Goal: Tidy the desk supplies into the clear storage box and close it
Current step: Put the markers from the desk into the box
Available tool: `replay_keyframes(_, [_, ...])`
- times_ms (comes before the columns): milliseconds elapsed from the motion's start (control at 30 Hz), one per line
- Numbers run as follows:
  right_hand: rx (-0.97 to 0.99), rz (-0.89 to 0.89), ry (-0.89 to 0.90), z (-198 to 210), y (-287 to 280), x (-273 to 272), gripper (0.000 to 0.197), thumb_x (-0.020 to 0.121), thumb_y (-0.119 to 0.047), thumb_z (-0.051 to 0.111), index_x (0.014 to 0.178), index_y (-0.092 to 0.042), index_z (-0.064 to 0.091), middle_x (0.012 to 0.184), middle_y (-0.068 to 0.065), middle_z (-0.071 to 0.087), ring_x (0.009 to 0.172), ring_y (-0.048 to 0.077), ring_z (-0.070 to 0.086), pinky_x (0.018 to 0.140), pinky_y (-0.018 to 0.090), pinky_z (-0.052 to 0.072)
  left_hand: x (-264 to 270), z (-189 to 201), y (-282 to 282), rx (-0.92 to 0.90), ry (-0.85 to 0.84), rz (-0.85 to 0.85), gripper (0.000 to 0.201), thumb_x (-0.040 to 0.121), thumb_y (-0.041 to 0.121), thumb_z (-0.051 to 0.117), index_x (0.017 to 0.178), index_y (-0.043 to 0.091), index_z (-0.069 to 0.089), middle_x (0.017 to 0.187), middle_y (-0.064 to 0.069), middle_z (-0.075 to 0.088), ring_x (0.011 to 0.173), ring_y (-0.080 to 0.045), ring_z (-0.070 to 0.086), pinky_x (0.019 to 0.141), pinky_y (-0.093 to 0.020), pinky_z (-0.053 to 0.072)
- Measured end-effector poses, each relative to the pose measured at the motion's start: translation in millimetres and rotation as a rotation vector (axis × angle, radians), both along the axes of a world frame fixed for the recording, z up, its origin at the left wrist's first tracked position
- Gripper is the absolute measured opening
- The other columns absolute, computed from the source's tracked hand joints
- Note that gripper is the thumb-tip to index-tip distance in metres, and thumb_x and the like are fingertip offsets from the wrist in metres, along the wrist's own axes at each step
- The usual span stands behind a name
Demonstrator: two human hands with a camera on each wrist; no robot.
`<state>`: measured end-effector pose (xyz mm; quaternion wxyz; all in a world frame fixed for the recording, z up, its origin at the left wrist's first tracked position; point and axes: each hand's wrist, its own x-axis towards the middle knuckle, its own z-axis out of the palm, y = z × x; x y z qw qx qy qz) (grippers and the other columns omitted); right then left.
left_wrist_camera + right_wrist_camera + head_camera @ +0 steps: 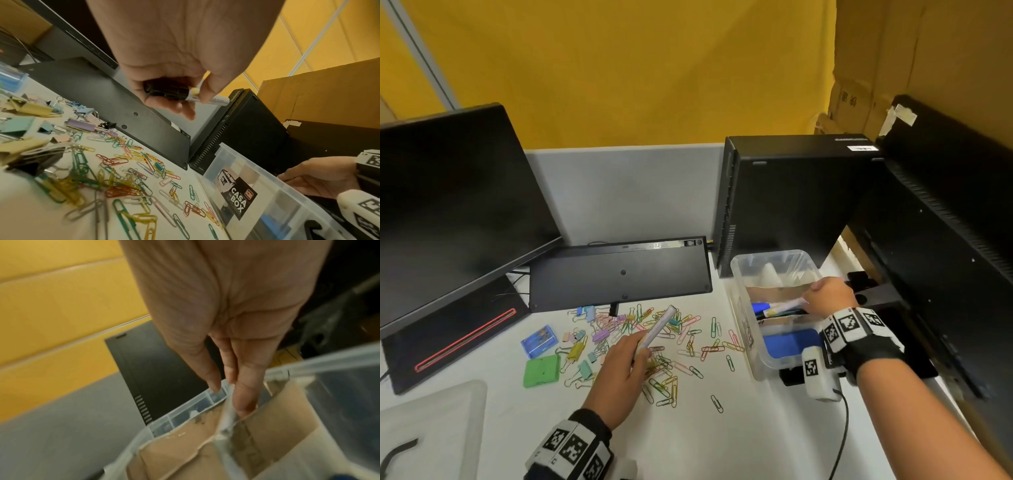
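My left hand (635,353) hovers over the scattered paper clips (664,342) and grips a white marker (659,325) with a black cap (164,91), its body pointing up and away. The clear storage box (739,298) stands open at the right, with cardboard dividers (277,426), several markers (784,306) and a blue item (791,342) inside. My right hand (228,395) reaches into the box with straight fingers (244,402) that touch the divider beside a white marker. Pastel binder clips (599,329), a blue clip box (540,339) and a green case (542,370) lie on the desk.
The box lid (431,428) lies at the near left corner. A monitor (448,212) and an upturned keyboard (619,270) stand behind the clips. A black PC tower (791,198) and dark equipment (928,274) crowd the box's far and right sides.
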<state>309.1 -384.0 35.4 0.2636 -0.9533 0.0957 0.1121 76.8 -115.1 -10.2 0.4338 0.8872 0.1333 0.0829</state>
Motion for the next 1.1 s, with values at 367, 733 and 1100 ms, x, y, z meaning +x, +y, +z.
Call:
replay_keyframes(367, [-0.310, 0.163, -0.252, -42.6, -28.9, -49.1, 0.048, 0.096, -0.031, 0.042, 0.141, -0.015, 0.036, 0.148, 0.009, 0.034, 0.129, 0.031, 0.036, 0.104, 0.045, 0.036, 7.9, -2.4, -16.0, 0.217, 0.055, -0.134, 0.039, 0.100, 0.025, 0.034, 0.139, 0.028, 0.037, 0.102, 0.010, 0.043, 0.092, -0.003, 0.042, 0.079, -0.017, 0.040])
replay_keyframes(733, [-0.234, 0.087, -0.360, -68.5, -30.2, -60.1, 0.053, 0.093, -0.025, 0.043, 0.144, -0.011, 0.034, 0.151, 0.008, 0.034, 0.130, 0.029, 0.040, 0.105, 0.046, 0.036, 131.0, 18.3, -119.2, 0.764, -0.048, -0.465, 0.057, 0.069, -0.005, 0.065, 0.125, 0.004, 0.056, 0.104, -0.013, 0.063, 0.093, -0.030, 0.059, 0.078, -0.033, 0.050])
replay_keyframes(1100, [-0.241, 0.079, -0.323, -66.4, -28.6, -60.0, 0.058, 0.088, -0.021, 0.050, 0.143, -0.008, 0.035, 0.150, 0.010, 0.035, 0.128, 0.030, 0.041, 0.102, 0.044, 0.037, 181.6, 14.7, -150.3, 0.718, 0.261, -0.652, 0.036, 0.091, 0.013, 0.046, 0.127, 0.007, 0.049, 0.114, -0.022, 0.061, 0.103, -0.039, 0.058, 0.087, -0.042, 0.045])
